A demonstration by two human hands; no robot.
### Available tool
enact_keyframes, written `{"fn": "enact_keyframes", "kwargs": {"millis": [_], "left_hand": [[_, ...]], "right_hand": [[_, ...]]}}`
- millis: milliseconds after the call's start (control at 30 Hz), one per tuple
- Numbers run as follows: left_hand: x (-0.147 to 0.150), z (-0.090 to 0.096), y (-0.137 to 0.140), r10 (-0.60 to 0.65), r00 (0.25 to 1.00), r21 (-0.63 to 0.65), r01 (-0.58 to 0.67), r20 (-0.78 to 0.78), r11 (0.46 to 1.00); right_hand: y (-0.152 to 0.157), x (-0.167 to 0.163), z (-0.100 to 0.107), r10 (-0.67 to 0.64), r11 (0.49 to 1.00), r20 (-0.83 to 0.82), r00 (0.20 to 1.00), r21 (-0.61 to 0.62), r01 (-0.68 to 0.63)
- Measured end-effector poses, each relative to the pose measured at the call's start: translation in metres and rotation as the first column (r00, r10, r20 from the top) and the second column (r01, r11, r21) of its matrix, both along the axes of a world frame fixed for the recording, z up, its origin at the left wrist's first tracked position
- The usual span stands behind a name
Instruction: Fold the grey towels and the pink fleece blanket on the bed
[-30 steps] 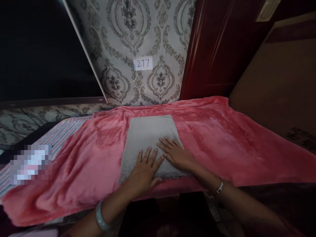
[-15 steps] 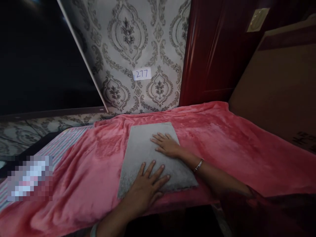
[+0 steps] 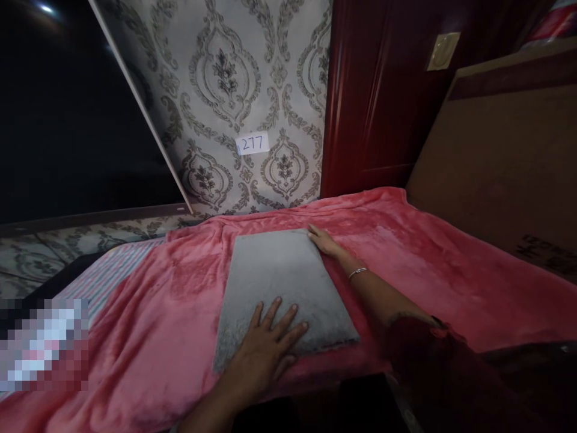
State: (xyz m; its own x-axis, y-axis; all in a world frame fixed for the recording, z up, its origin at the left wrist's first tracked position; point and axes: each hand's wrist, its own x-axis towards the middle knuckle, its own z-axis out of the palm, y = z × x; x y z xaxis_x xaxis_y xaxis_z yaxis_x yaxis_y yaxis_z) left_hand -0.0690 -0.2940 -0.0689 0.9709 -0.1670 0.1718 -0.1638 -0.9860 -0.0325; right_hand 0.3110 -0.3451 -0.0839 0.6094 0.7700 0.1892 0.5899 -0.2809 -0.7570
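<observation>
A flat grey rectangular piece [image 3: 270, 264], soft-looking and slightly fuzzy towards its near edge, lies on a pink plush blanket [image 3: 189, 325]. I cannot tell exactly what kind of cloth or mat it is. My left hand [image 3: 265, 346] rests palm down on its near part, fingers spread. At its far right corner is my right hand [image 3: 322, 242], turned partly sideways with its fingers stretched to the edge. The corner stays flat, and the undersides of those fingers are hidden. A silver bracelet [image 3: 358, 272] circles my right wrist.
On the left stands a large dark screen [image 3: 81, 120]. Striped fabric [image 3: 108, 276] shows beside the blanket. A cardboard box [image 3: 505, 156] is at the right, before a dark red wooden panel [image 3: 369, 108]. A paper label [image 3: 252, 143] reading 277 is on the patterned wall.
My right hand has slid from the middle of the grey piece to its far right corner. My left hand keeps its place. The view has shifted slightly right and upward.
</observation>
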Motion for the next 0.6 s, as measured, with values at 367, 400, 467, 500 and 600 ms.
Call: {"fn": "enact_keyframes", "kwargs": {"millis": [367,400,467,500,600], "left_hand": [[0.103,0.05,-0.007,-0.309,0.948,-0.122,0.299,-0.072,0.946],[0.113,0.045,-0.006,-0.352,0.931,-0.132,0.338,-0.096,0.932],[0.124,0.035,-0.004,-0.394,0.91,-0.164,0.372,-0.133,0.914],[0.126,0.03,-0.003,-0.397,0.906,-0.183,0.37,-0.144,0.911],[0.123,0.024,-0.002,-0.393,0.906,-0.233,0.353,-0.156,0.906]], "right_hand": [[0.008,0.023,0.002,0.034,0.988,-0.276,0.96,0.152,0.009],[0.011,0.025,0.002,0.049,0.989,-0.291,0.956,0.148,-0.006],[0.014,0.03,0.003,0.082,0.99,-0.318,0.944,0.134,-0.041],[0.015,0.033,0.003,0.098,0.99,-0.33,0.939,0.124,-0.059],[0.016,0.044,0.007,0.138,0.99,-0.364,0.921,0.089,-0.113]]}}
